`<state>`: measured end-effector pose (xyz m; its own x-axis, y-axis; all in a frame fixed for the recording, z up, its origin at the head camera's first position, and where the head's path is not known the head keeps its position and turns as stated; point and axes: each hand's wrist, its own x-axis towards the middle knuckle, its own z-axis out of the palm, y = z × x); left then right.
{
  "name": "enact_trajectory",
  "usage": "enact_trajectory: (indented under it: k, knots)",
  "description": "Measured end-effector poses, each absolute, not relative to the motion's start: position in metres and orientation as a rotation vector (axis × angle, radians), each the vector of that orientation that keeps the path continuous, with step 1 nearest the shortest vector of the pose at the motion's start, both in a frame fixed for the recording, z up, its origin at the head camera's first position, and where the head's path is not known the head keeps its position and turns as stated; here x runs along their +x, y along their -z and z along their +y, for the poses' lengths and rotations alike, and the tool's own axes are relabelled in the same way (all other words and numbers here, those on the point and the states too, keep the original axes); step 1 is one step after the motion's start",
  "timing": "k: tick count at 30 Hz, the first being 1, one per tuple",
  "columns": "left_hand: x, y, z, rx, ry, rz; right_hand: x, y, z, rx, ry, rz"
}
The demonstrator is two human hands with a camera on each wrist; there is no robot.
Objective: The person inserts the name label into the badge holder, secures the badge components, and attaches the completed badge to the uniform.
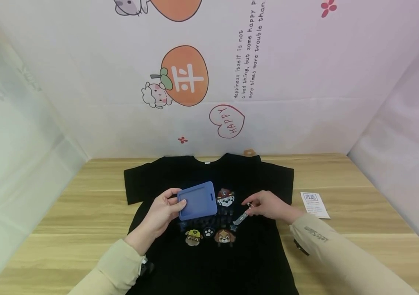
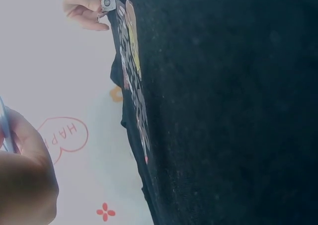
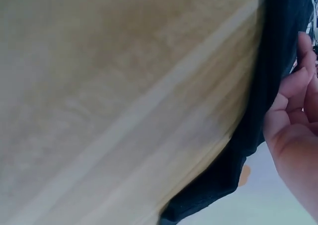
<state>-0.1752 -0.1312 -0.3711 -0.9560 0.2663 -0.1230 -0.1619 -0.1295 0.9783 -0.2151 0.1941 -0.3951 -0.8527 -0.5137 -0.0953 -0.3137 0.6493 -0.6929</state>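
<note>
In the head view, my left hand (image 1: 157,216) grips a blue card holder (image 1: 199,203) by its left edge, thumb on the front. The holder is tilted above the black T-shirt (image 1: 213,266), its slot on the right end. My right hand (image 1: 270,205) pinches a badge strap clip (image 1: 241,218) by its upper end, and the clear strap hangs down to the left. The left wrist view shows the strap's round metal snap (image 2: 108,3) by the right fingers and only a sliver of the holder (image 2: 6,128). In the right wrist view, the right hand (image 3: 295,106) hides the clip.
A white ID card (image 1: 315,205) lies on the wooden table (image 1: 371,205) to the right of the shirt. Cartoon dog faces are printed on the shirt's chest. A white patterned cloth (image 1: 286,82) rises behind the table, with pale cloth walls at both sides.
</note>
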Motion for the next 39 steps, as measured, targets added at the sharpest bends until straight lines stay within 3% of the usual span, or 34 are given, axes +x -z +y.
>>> enact_trajectory:
  k: [27,39]
  knots:
    - [-0.175,0.373,-0.126,0.124,-2.154,1.855,-0.223,0.394,0.188,-0.728,0.792,2.718]
    - [-0.179,0.373,-0.127,0.101,-2.169,1.833,-0.224,0.386,0.198,-0.738,0.941,2.701]
